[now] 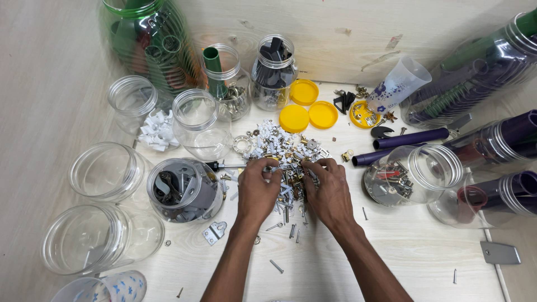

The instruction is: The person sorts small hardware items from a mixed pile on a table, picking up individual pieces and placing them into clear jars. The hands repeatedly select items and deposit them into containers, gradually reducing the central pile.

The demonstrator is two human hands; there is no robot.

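A: Step?

B: Sorting, I judge. Grey-bracket jar (184,190) at left. My left hand (258,187) is pinched on a small metal bit, probably a screw; too small to tell. Right hand (330,193) has its fingers spread in the pile (288,156) at table centre.

A: Materials?

B: Shiny steel screws, white plastic clips. Next move calls for a fine pinch.

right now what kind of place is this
Probably a home or workshop sorting table: both hands, left hand and right hand, dig into a pile of mixed screws and fittings, ringed by clear plastic jars and loose yellow lids.
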